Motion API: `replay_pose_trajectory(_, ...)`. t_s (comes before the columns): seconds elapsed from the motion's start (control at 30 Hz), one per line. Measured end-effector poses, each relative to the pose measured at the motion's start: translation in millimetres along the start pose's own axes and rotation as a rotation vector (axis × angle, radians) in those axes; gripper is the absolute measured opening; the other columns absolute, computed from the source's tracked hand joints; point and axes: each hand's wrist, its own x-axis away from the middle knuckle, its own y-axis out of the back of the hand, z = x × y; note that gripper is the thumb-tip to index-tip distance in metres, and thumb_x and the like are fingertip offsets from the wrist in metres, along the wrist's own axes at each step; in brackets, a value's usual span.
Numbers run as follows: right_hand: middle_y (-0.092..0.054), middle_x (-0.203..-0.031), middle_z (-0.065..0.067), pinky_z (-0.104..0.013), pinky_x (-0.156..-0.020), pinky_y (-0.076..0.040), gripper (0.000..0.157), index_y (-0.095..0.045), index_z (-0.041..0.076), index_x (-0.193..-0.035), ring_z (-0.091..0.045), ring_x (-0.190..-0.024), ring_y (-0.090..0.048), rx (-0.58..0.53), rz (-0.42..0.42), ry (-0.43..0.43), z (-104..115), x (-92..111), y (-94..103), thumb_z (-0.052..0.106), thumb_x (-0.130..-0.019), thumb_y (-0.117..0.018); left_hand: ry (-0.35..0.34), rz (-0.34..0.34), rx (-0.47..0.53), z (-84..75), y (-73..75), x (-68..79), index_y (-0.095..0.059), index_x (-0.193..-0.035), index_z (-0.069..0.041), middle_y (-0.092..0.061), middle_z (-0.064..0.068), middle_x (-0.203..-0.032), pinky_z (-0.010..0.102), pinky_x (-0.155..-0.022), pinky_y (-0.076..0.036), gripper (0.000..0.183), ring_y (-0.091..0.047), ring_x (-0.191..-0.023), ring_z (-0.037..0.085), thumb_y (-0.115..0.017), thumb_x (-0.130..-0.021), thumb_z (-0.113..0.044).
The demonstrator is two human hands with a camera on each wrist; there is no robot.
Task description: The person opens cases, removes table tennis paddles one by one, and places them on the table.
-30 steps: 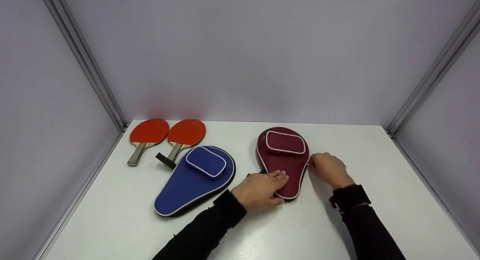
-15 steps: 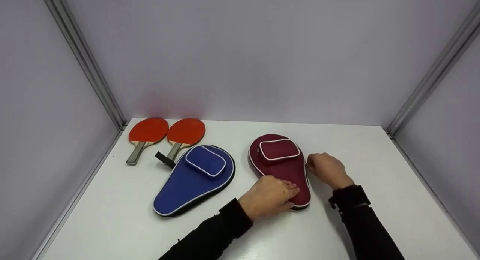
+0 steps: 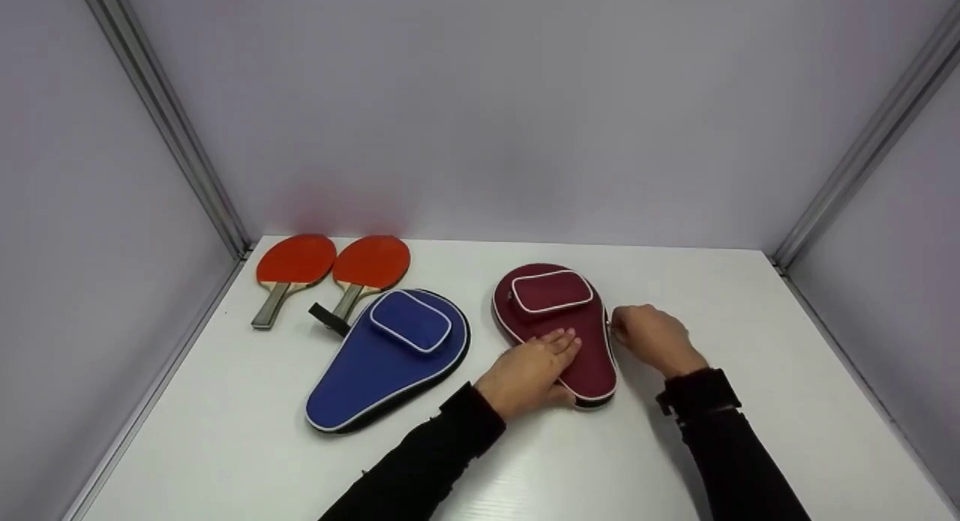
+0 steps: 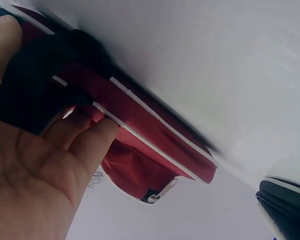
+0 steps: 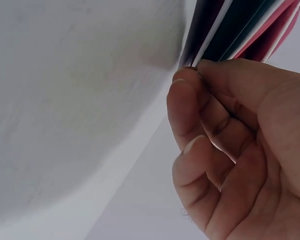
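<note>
A maroon table tennis paddle case (image 3: 555,326) lies on the white table, its small white-piped pocket at the wide far end. My left hand (image 3: 529,371) rests on the narrow part of the case with fingers extended over it. In the left wrist view, the case's black strap (image 4: 45,75) crosses in front of that hand. My right hand (image 3: 652,337) is at the case's right side. In the right wrist view its thumb and index finger pinch at the edge, where the zipper pull is mostly hidden by the fingertips.
A blue paddle case (image 3: 394,363) lies left of the maroon one, with a black strap (image 3: 328,319) sticking out. Two red paddles, a left paddle (image 3: 296,260) and a right paddle (image 3: 373,262), lie at the back left. Grey walls (image 3: 480,115) enclose the table.
The maroon case has turned, its wide end going left and its narrow end right. My left hand has shifted slightly right with it. My right hand stays almost in place.
</note>
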Motion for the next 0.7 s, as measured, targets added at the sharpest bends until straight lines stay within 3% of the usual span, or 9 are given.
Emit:
replay_pose_trajectory(0.2,-0.069,-0.077,-0.003,-0.038,-0.06,-0.05,0.019,-0.075,0.01,-0.086,-0.017,-0.069,-0.055,0.009,0.006,0.031,6.2,0.8,1.1,0.003,-0.103,-0.074,0.029,-0.013,-0.02,10.1,-8.3,-13.4,-0.048,-0.179,-0.008,-0.047,0.01,-0.188,0.035,-0.144,-0.04,0.088,-0.045,-0.177,0.022,-0.077,-0.112,-0.056)
replay_pose_trajectory(0.43,-0.077,-0.084,-0.005,-0.044,-0.064,-0.059,0.012,-0.08,0.009,-0.094,-0.018,-0.073,-0.063,0.021,0.026,0.052,10.0,1.7,2.9,0.007,-0.105,-0.077,-0.003,-0.064,0.025,51.5,-66.8,-56.6,-0.044,-0.181,-0.006,-0.044,0.014,-0.189,0.034,-0.148,-0.031,0.096,-0.041,-0.179,0.026,-0.08,-0.108,-0.057)
replay_pose_trajectory(0.6,-0.073,-0.08,-0.002,-0.041,-0.062,-0.055,0.014,-0.078,0.01,-0.091,-0.017,-0.071,-0.06,0.021,0.041,0.057,12.2,1.6,3.3,0.006,-0.104,-0.075,-0.001,-0.054,0.025,64.9,-77.6,-69.6,-0.04,-0.183,-0.009,-0.041,0.012,-0.191,0.033,-0.149,-0.027,0.095,-0.038,-0.181,0.025,-0.079,-0.11,-0.055)
replay_pose_trajectory(0.63,-0.073,-0.08,-0.002,-0.041,-0.061,-0.055,0.014,-0.078,0.01,-0.091,-0.017,-0.071,-0.06,0.02,0.046,0.058,12.7,1.6,3.3,0.006,-0.104,-0.075,0.014,-0.053,0.013,60.4,-70.4,-66.2,-0.041,-0.182,-0.008,-0.042,0.012,-0.19,0.033,-0.149,-0.028,0.096,-0.038,-0.181,0.024,-0.081,-0.108,-0.054)
replay_pose_trajectory(0.7,-0.074,-0.08,-0.002,-0.04,-0.061,-0.054,0.013,-0.079,0.01,-0.091,-0.017,-0.071,-0.06,0.022,0.056,0.06,13.9,2.6,4.7,0.007,-0.103,-0.075,0.022,-0.044,0.036,62.9,-69.6,-68.6,-0.041,-0.183,-0.008,-0.041,0.012,-0.191,0.033,-0.149,-0.027,0.096,-0.037,-0.181,0.024,-0.082,-0.108,-0.052)
